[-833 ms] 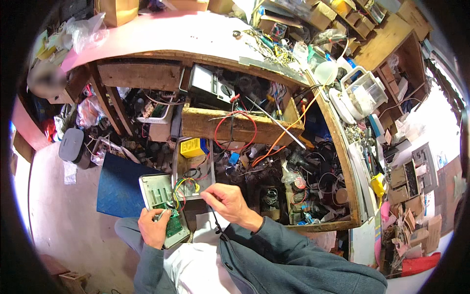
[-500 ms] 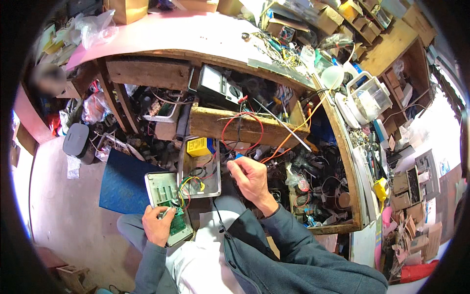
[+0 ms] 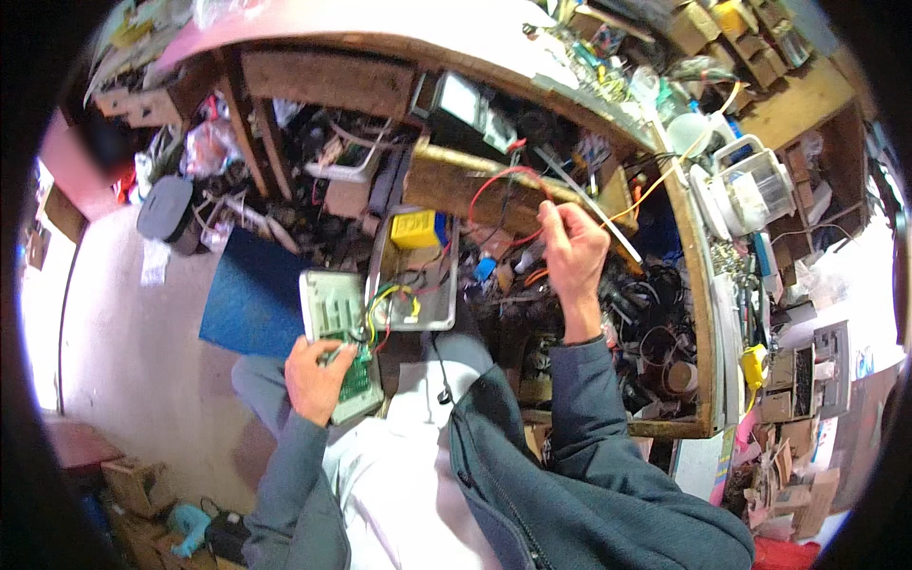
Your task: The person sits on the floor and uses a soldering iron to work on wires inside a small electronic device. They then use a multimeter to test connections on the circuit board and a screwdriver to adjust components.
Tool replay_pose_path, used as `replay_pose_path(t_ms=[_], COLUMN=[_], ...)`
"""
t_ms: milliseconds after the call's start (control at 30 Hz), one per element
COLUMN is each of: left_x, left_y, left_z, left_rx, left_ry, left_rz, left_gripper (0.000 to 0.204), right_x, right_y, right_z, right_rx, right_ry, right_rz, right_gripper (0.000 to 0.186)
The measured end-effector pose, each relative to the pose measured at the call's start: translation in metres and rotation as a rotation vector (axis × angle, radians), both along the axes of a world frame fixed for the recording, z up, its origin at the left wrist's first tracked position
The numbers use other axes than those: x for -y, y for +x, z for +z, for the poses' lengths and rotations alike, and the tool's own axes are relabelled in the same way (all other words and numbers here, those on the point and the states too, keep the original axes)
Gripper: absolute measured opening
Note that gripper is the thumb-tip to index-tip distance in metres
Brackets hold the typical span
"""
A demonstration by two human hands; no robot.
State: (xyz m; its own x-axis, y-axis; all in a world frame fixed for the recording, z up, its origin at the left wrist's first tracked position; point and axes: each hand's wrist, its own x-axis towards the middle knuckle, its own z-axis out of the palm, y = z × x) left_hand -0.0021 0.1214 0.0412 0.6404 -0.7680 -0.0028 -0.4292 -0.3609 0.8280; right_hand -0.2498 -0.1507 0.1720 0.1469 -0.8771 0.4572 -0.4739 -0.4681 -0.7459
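Note:
My left hand (image 3: 315,382) grips the edge of a light grey plastic casing half (image 3: 332,296), its thumb and fingers near the green circuit board (image 3: 357,378) inside. Yellow, green and red wires (image 3: 385,309) run from the board to an open grey case (image 3: 445,302) lying beside it, which holds a yellow box (image 3: 415,231). My right hand (image 3: 576,255) is raised before the wooden drawer, thumb and fingers pinched together. Its fingertips overlap a looped red wire (image 3: 486,183); whether they hold the wire cannot be made out.
A wooden drawer front (image 3: 445,180) lies ahead, with a black and white meter (image 3: 458,100) behind it. A thin white rod (image 3: 608,228) slants past my right hand. Crowded electronic parts fill the wooden-edged bench (image 3: 705,380) at right. A blue sheet (image 3: 249,299) lies left.
My right hand has moved up and to the right, from near the open case to the red wire loop, fingers still pinched. My left hand keeps its grip on the casing; the view has shifted.

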Motion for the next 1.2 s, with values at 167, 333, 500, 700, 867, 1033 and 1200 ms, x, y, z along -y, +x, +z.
replay_pose_path(t_ms=[167,333,500,700,867,1033,1200], left_x=[-0.001,0.001,0.003,0.001,0.002,0.002,-0.001], left_y=[0.002,0.004,0.004,0.002,0.003,0.002,0.002], left_z=[0.003,0.0,0.004,0.002,-0.001,0.002,0.0], left_rx=[-0.025,-0.032,-0.047,-0.068,-0.07,-0.079,-0.06], left_ry=[-0.053,-0.052,0.019,-0.036,-0.031,-0.048,-0.065], left_rz=[0.009,0.01,0.012,0.026,0.021,0.032,0.022], left_gripper=[0.025,0.025,0.028,0.027,0.027,0.027,0.026], right_x=[-0.004,-0.012,-0.016,0.026,0.086,0.107,0.116], right_y=[-0.014,-0.016,-0.004,-0.007,-0.034,-0.036,-0.04], right_z=[-0.027,-0.055,-0.02,0.041,0.037,0.042,0.043], right_rx=[-0.292,-0.888,-0.289,-0.448,-0.835,-0.888,-0.816], right_ry=[0.219,0.253,0.143,-0.502,-0.137,-0.138,-0.171], right_rz=[0.072,0.197,0.189,-0.175,-0.256,-0.224,-0.239], right_gripper=[0.033,0.034,0.022,0.011,0.01,0.018,0.027])
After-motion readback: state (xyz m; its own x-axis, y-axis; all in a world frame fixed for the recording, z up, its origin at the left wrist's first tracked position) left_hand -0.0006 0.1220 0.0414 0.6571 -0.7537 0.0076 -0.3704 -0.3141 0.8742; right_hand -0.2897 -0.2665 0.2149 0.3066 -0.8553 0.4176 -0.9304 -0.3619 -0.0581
